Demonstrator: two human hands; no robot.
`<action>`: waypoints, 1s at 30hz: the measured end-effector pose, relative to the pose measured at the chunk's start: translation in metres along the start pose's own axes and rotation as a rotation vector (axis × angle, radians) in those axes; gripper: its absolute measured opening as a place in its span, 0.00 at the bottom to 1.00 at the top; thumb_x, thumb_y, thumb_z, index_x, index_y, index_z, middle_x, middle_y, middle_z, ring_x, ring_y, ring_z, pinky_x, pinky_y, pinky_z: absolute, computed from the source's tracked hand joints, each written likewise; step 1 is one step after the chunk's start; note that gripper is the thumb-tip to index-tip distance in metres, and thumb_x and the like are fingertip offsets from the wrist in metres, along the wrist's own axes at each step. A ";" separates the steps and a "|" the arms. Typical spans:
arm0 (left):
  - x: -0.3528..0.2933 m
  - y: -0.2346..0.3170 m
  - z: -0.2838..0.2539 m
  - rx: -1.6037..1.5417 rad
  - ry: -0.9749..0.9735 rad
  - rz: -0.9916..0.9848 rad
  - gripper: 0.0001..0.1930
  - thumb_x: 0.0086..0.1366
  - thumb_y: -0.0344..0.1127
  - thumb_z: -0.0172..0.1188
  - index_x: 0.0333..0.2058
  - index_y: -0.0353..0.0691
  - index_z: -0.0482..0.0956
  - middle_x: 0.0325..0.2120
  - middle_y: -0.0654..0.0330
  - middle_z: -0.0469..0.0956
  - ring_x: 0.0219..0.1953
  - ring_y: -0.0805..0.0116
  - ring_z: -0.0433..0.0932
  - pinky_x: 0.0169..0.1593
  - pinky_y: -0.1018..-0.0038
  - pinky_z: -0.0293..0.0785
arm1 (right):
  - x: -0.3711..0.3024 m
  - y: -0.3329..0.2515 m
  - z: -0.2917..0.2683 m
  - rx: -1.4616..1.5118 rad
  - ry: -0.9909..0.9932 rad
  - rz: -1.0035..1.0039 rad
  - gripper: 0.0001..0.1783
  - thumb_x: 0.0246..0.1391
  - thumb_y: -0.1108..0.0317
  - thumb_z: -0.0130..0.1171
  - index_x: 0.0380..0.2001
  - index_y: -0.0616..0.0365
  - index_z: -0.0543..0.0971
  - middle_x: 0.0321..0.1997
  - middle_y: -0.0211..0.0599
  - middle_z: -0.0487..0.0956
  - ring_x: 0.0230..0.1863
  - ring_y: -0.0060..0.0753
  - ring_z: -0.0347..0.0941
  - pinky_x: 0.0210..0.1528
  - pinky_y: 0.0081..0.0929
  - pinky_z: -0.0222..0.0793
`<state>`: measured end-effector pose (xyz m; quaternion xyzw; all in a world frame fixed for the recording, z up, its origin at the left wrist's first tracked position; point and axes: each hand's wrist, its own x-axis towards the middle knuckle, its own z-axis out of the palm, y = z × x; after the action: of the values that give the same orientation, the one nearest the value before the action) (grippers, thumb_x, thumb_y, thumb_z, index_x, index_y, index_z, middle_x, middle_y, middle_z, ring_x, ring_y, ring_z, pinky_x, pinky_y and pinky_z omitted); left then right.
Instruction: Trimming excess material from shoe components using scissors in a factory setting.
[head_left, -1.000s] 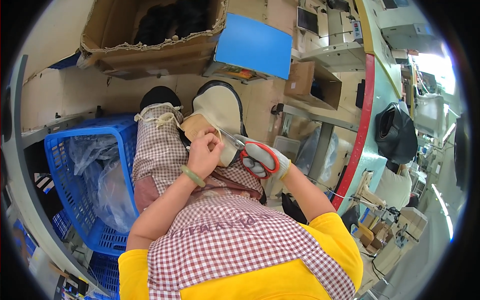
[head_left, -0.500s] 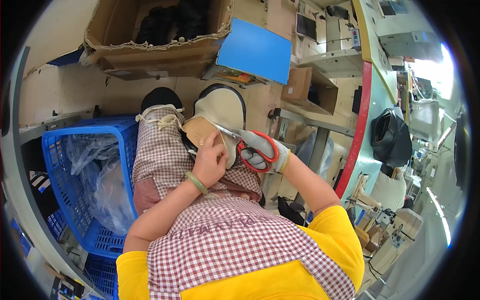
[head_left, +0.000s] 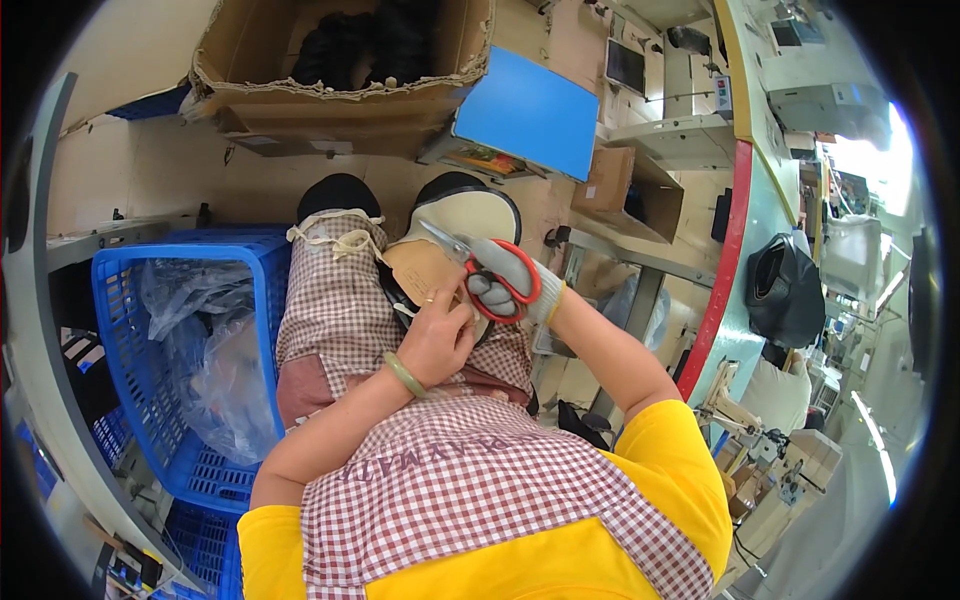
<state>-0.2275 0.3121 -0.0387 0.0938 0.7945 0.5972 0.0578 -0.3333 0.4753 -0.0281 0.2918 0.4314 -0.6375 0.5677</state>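
My left hand [head_left: 438, 338], a green bangle at its wrist, has its fingers bent and pressed on a tan insole-shaped piece [head_left: 422, 268] over my lap. Beneath that piece lies a cream panel with a black rim [head_left: 478, 212], like part of a shoe; much of it is covered. In a grey glove, my right hand [head_left: 520, 268] grips red-handled scissors [head_left: 447, 240] close to my left fingers. The scissor blades point up and left across the tan piece and cream panel. Where the left fingertips meet the work, details are too small to make out.
On my left stands a blue plastic basket [head_left: 185, 480] with clear plastic bags [head_left: 225, 390] in it. Ahead are an open cardboard box [head_left: 340, 115] holding black items, a blue-topped box [head_left: 530, 110] and a smaller carton [head_left: 605, 190]. A red-edged table [head_left: 722, 270] runs along the right.
The scissors have moved left and slightly up over the tan piece, their blades now at a steeper slant. My left hand has shifted a little right and down. The whole view has shifted slightly.
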 end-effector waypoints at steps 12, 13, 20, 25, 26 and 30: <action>0.004 0.001 -0.020 0.421 -0.436 0.437 0.15 0.46 0.33 0.64 0.33 0.36 0.72 0.52 0.46 0.68 0.51 0.48 0.70 0.55 0.60 0.66 | -0.041 -0.014 0.010 -0.139 0.084 -0.220 0.19 0.56 0.47 0.55 0.32 0.53 0.71 0.23 0.28 0.73 0.14 0.17 0.62 0.12 0.16 0.56; 0.003 0.001 -0.021 0.430 -0.440 0.442 0.15 0.46 0.33 0.64 0.33 0.36 0.72 0.52 0.46 0.68 0.51 0.48 0.70 0.55 0.60 0.66 | -0.039 -0.018 0.009 -0.136 0.079 -0.229 0.19 0.56 0.47 0.55 0.32 0.53 0.71 0.23 0.28 0.73 0.14 0.17 0.62 0.12 0.16 0.56; 0.016 0.016 -0.046 0.675 -0.826 0.714 0.14 0.53 0.35 0.52 0.38 0.35 0.74 0.44 0.53 0.75 0.53 0.54 0.70 0.59 0.62 0.63 | -0.008 -0.035 0.051 -0.119 0.010 -0.370 0.16 0.61 0.52 0.48 0.44 0.51 0.70 0.21 0.26 0.70 0.13 0.14 0.58 0.12 0.13 0.54; 0.007 -0.021 -0.078 0.596 -0.743 0.837 0.13 0.48 0.35 0.56 0.33 0.36 0.77 0.42 0.52 0.76 0.52 0.58 0.69 0.62 0.63 0.60 | 0.017 -0.002 0.005 0.051 0.033 -0.321 0.14 0.62 0.49 0.41 0.46 0.35 0.69 0.15 0.22 0.62 0.08 0.14 0.49 0.08 0.13 0.45; 0.004 -0.036 -0.077 0.579 -0.761 0.660 0.13 0.46 0.34 0.57 0.32 0.36 0.79 0.42 0.52 0.76 0.53 0.57 0.68 0.62 0.63 0.59 | 0.025 0.015 -0.010 0.201 0.008 -0.410 0.14 0.62 0.48 0.41 0.48 0.34 0.68 0.15 0.22 0.62 0.08 0.14 0.49 0.08 0.14 0.46; 0.027 -0.022 -0.049 0.238 -0.558 0.041 0.08 0.53 0.26 0.56 0.32 0.37 0.81 0.37 0.54 0.77 0.42 0.61 0.75 0.48 0.68 0.71 | 0.025 0.034 -0.012 0.334 0.070 -0.494 0.18 0.61 0.55 0.45 0.53 0.38 0.65 0.18 0.25 0.63 0.09 0.17 0.53 0.09 0.17 0.51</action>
<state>-0.2654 0.2657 -0.0455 0.2762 0.8102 0.4522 0.2505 -0.3065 0.4746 -0.0626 0.2894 0.3977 -0.8080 0.3243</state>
